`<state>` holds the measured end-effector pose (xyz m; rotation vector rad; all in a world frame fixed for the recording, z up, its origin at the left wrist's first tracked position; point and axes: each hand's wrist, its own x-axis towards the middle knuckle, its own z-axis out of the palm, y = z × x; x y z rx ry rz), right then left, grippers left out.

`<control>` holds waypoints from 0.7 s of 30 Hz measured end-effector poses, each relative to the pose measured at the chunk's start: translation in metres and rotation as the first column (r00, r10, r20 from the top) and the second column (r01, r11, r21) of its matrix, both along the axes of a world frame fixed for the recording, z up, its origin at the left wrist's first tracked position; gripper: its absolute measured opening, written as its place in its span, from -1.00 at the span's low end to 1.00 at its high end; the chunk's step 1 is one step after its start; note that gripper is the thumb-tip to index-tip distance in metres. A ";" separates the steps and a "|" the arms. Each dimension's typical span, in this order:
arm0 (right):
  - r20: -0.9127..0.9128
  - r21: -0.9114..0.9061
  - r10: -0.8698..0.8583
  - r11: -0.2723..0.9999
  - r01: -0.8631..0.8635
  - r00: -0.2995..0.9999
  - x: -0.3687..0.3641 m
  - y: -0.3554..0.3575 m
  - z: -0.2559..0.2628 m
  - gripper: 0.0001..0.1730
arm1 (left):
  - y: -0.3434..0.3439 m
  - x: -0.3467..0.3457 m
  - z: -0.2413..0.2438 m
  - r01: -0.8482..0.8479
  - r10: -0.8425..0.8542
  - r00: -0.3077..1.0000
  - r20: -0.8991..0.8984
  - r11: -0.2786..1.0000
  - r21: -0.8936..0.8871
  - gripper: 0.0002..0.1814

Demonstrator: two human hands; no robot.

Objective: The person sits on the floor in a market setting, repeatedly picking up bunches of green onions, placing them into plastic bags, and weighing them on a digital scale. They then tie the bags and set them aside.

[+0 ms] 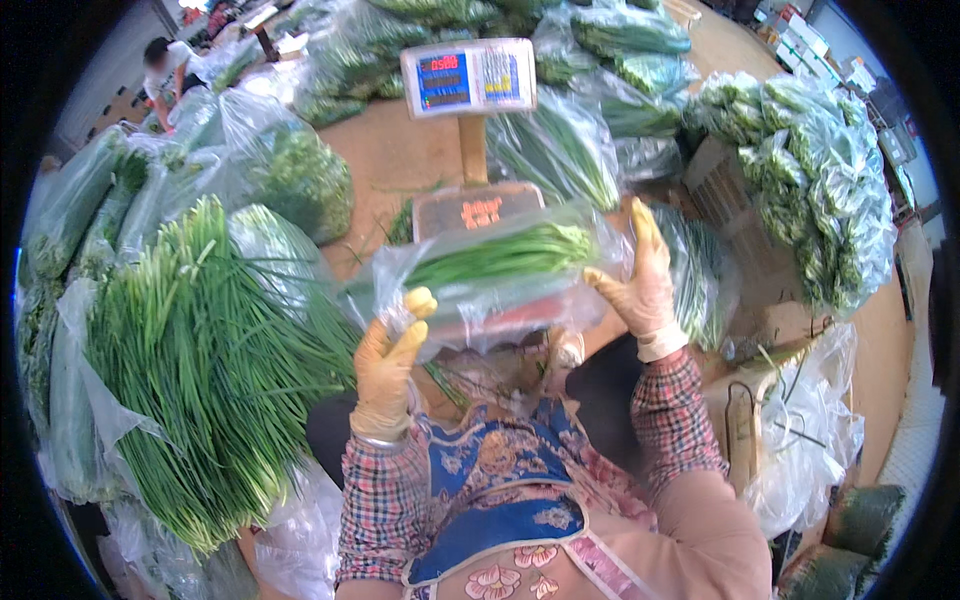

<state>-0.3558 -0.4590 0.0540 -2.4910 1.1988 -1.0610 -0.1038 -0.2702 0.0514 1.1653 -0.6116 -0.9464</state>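
Observation:
A clear plastic bag (495, 255) of green garlic chives lies sideways before me, over the front of a digital scale's platform (480, 206). My left hand (390, 360), in a pale yellow glove, pinches the gathered left end of the bag between thumb and fingers. At the bag's right end my right hand (637, 274), gloved too, is spread with thumb and fingers apart; whether it touches the plastic cannot be told. Behind the platform stands the scale's lit display (470, 77). A large heap of loose garlic chives (217, 375) lies to my left.
Bagged greens (300, 180) fill the left and far side. More bagged leaves (810, 180) rest on a cardboard box (742, 225) at right. Crumpled clear plastic (806, 442) lies at the lower right, beside a wire hook. A person (171, 75) works at the far left.

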 end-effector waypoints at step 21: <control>0.273 0.110 0.686 0.674 -0.730 0.675 0.063 0.066 0.038 -0.33 | -0.064 -0.041 -0.001 0.588 -0.486 0.710 0.509 0.807 -0.050 -0.51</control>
